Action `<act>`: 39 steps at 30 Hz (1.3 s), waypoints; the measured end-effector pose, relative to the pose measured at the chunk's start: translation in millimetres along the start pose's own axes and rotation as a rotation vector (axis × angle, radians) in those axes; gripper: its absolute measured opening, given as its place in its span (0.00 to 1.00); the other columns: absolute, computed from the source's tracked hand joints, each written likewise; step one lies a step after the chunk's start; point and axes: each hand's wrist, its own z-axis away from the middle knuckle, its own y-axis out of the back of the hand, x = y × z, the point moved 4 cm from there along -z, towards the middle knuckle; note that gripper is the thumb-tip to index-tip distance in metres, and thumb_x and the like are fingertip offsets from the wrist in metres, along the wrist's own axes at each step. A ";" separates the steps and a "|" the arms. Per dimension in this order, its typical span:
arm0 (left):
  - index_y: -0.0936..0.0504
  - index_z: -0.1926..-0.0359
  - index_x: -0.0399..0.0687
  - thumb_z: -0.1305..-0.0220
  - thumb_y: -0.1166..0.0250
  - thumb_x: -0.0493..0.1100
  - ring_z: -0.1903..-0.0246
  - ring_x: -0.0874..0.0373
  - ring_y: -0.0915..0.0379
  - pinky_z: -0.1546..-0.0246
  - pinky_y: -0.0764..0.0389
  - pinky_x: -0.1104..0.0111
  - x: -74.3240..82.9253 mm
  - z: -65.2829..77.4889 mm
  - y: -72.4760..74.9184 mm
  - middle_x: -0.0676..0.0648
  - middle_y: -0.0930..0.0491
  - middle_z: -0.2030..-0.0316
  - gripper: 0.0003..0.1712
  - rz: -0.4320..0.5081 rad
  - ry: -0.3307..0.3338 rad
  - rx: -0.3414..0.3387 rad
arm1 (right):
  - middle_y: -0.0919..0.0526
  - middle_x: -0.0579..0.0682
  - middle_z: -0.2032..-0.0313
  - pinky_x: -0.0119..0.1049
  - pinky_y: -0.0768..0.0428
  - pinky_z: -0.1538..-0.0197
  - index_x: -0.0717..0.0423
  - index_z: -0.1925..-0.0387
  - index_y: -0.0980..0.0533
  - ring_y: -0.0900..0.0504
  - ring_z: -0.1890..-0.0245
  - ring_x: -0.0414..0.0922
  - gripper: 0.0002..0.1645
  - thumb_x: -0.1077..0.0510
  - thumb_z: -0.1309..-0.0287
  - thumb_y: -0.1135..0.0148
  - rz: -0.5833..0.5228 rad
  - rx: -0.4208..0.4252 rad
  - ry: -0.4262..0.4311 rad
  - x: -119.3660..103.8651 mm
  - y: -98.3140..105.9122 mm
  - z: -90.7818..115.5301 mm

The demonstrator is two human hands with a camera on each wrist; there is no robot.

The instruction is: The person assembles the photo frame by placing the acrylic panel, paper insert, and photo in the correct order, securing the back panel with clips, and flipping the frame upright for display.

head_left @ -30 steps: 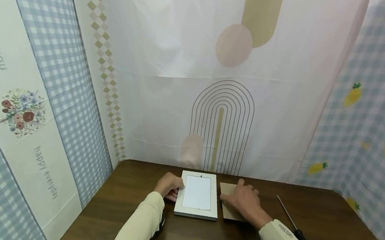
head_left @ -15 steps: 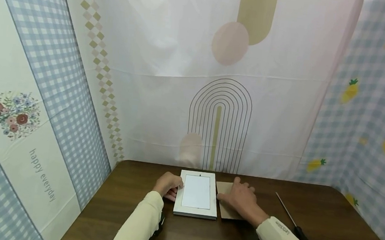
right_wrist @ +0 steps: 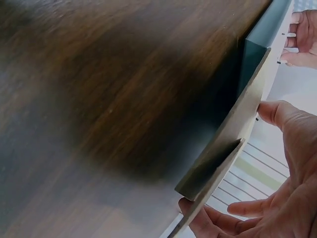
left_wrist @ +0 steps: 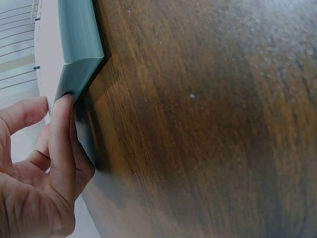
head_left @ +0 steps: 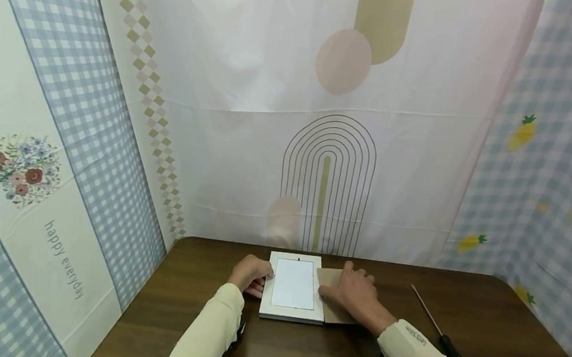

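Observation:
A white picture frame [head_left: 265,306] lies on the table with a plain white sheet [head_left: 295,284] filling its middle. My left hand [head_left: 251,273] pinches the frame's left side, thumb on top and fingers against the side wall, as the left wrist view shows. In my right hand [head_left: 355,291] is a brown backing board [head_left: 335,315], tilted, its left edge over the frame's right border. A hinged stand flap [right_wrist: 210,188] sticks out from the board in the right wrist view. The right thumb [right_wrist: 277,113] touches the board's edge; other fingers are at the flap.
A screwdriver [head_left: 447,349] with a dark handle lies on the brown wooden table [head_left: 191,301] to the right, beside the right sleeve. Behind the table's far edge hangs a patterned white cloth [head_left: 240,168], with checked cloths at both sides.
The right hand has moved left with the backing board, from beside the frame to over its right border. The left hand keeps its grip on the frame.

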 end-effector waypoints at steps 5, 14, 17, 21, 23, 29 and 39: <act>0.17 0.65 0.37 0.34 0.32 0.38 0.75 0.52 0.19 0.74 0.05 0.62 -1.4 -1.5 -0.5 0.42 0.20 0.71 0.07 -0.002 -0.005 -0.004 | 0.19 0.76 0.54 0.56 0.12 0.61 0.72 0.42 0.28 0.20 0.56 0.66 0.53 0.33 0.48 0.20 0.002 -0.005 0.003 -4.0 -1.1 0.1; 0.17 0.65 0.36 0.35 0.32 0.37 0.73 0.50 0.18 0.75 0.06 0.63 -1.6 -1.1 -0.3 0.42 0.20 0.69 0.06 0.002 0.000 0.009 | 0.19 0.75 0.58 0.54 0.13 0.63 0.69 0.49 0.27 0.19 0.59 0.66 0.49 0.31 0.47 0.19 0.041 0.006 0.029 -12.0 1.0 2.0; 0.17 0.64 0.36 0.34 0.31 0.37 0.73 0.51 0.18 0.75 0.06 0.63 -1.4 -0.5 -0.4 0.42 0.20 0.69 0.06 0.000 0.003 0.010 | 0.19 0.76 0.58 0.54 0.13 0.63 0.70 0.49 0.26 0.19 0.60 0.66 0.49 0.31 0.47 0.20 0.057 0.004 0.033 -13.1 1.7 3.1; 0.16 0.63 0.35 0.34 0.31 0.37 0.73 0.50 0.17 0.71 0.03 0.60 -1.3 -0.2 0.5 0.41 0.19 0.68 0.06 0.011 0.007 0.006 | 0.18 0.77 0.57 0.54 0.13 0.62 0.70 0.47 0.26 0.19 0.59 0.67 0.50 0.31 0.46 0.20 0.066 -0.003 0.037 -13.7 1.4 3.2; 0.16 0.63 0.34 0.35 0.31 0.36 0.72 0.49 0.16 0.69 0.03 0.59 -1.5 -0.4 0.9 0.40 0.18 0.68 0.07 0.018 0.008 0.002 | 0.18 0.77 0.57 0.55 0.12 0.61 0.71 0.47 0.26 0.18 0.59 0.67 0.50 0.31 0.45 0.20 0.067 -0.008 0.036 -13.4 0.6 2.8; 0.17 0.65 0.33 0.38 0.31 0.36 0.73 0.48 0.16 0.71 0.03 0.58 -8.2 -12.9 -1.3 0.38 0.19 0.69 0.07 0.006 0.011 -0.008 | 0.18 0.76 0.56 0.55 0.13 0.60 0.71 0.47 0.25 0.19 0.58 0.67 0.49 0.31 0.45 0.21 0.064 -0.013 0.025 -14.7 0.4 1.9; 0.16 0.64 0.36 0.33 0.31 0.38 0.74 0.52 0.19 0.73 0.05 0.63 -2.1 1.7 -0.1 0.43 0.21 0.71 0.07 0.010 -0.002 0.012 | 0.18 0.76 0.57 0.54 0.13 0.61 0.70 0.48 0.25 0.19 0.58 0.66 0.49 0.31 0.46 0.20 0.069 0.001 0.036 -19.4 4.2 1.4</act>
